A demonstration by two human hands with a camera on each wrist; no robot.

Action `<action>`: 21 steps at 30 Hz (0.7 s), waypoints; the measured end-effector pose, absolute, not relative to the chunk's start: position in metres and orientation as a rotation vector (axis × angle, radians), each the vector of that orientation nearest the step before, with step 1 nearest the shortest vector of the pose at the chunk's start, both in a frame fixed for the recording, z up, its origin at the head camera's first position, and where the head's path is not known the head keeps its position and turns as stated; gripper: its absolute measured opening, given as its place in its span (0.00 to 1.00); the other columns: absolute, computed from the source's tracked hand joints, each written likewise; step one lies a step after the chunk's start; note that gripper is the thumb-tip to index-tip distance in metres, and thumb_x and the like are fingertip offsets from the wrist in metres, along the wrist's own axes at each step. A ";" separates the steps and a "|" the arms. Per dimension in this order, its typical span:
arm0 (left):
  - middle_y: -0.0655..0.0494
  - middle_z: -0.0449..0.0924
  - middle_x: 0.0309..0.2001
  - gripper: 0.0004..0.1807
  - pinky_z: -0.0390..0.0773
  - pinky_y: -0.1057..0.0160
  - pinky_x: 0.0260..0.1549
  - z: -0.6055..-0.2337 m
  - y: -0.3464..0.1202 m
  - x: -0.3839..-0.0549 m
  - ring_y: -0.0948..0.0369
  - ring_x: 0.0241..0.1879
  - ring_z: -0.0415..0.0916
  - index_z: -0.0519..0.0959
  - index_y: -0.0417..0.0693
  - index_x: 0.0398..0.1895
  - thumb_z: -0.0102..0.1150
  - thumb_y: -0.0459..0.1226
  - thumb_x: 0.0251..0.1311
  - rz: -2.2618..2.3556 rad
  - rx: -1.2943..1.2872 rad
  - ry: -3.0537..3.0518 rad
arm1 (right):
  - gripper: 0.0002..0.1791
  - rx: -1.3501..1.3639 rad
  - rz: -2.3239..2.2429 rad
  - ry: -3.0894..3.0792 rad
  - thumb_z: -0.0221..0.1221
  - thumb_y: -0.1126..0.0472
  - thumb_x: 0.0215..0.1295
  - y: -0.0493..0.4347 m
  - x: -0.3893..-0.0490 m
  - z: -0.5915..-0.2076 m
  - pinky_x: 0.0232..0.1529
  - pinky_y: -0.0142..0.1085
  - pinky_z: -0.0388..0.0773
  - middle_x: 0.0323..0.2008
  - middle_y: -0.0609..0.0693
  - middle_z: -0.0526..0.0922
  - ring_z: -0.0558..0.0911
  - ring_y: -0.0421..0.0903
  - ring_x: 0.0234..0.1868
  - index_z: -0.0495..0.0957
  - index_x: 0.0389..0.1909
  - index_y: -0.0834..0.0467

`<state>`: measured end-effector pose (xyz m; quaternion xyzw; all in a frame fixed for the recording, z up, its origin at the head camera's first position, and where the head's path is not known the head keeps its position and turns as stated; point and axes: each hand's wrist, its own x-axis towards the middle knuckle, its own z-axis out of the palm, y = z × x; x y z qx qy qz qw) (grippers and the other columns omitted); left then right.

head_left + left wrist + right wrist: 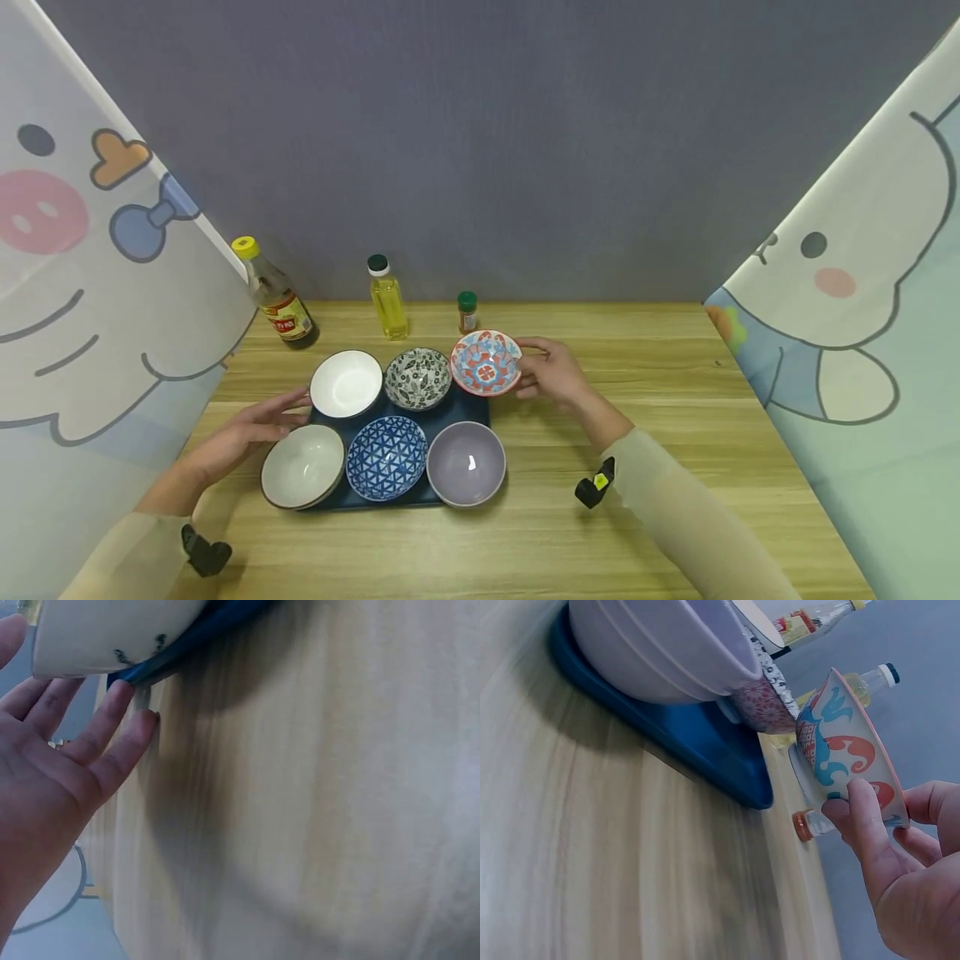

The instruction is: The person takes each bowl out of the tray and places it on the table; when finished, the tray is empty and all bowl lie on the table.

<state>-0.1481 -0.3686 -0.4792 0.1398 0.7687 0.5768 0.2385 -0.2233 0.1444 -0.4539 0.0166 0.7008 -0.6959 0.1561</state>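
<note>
My right hand (553,371) pinches the rim of a red-and-blue patterned bowl (486,363). The right wrist view shows that bowl (847,746) tilted and raised above the corner of a dark blue tray (727,776). Over at the tray's left side, my left hand (251,429) has its fingers extended beside a plain white bowl (347,383) and a cream bowl (303,467). In the left wrist view, the left fingertips (120,694) are right at the tray's edge, under a pale bowl (112,637).
On the tray also stand a black-and-white floral bowl (417,379), a blue triangle-patterned bowl (387,458) and a lilac bowl (467,464). Along the back wall are a dark sauce bottle (281,300), an oil bottle (388,300) and a small green-capped jar (467,312).
</note>
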 end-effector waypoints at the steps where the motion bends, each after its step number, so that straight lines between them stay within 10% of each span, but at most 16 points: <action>1: 0.69 0.65 0.73 0.37 0.72 0.72 0.56 -0.478 -0.368 -0.149 0.74 0.64 0.71 0.49 0.43 0.83 0.48 0.34 0.74 1.561 0.365 2.109 | 0.29 0.042 -1.992 2.004 0.55 0.71 0.66 0.147 -0.223 -0.452 0.29 0.41 0.86 0.36 0.64 0.88 0.88 0.48 0.28 0.71 0.70 0.63; 7: 0.38 0.50 0.81 0.36 0.72 0.60 0.59 -0.469 -0.362 -0.153 0.57 0.71 0.68 0.52 0.46 0.83 0.48 0.39 0.75 1.422 0.305 2.169 | 0.29 0.040 -2.014 1.993 0.56 0.70 0.68 0.160 -0.223 -0.441 0.29 0.41 0.86 0.35 0.61 0.88 0.88 0.47 0.27 0.70 0.71 0.62; 12: 0.37 0.50 0.80 0.37 0.71 0.46 0.59 -0.464 -0.358 -0.153 0.34 0.72 0.60 0.51 0.48 0.83 0.49 0.39 0.74 1.377 0.335 2.197 | 0.29 0.058 -2.027 1.989 0.56 0.69 0.69 0.173 -0.221 -0.433 0.30 0.40 0.86 0.35 0.60 0.88 0.88 0.47 0.26 0.70 0.72 0.61; 21: 0.35 0.61 0.76 0.33 0.75 0.43 0.59 -0.458 -0.351 -0.160 0.33 0.71 0.63 0.58 0.44 0.80 0.48 0.46 0.79 1.277 0.292 2.319 | 0.30 0.078 -2.042 1.993 0.55 0.69 0.71 0.198 -0.216 -0.428 0.33 0.41 0.87 0.34 0.57 0.87 0.89 0.48 0.28 0.67 0.74 0.61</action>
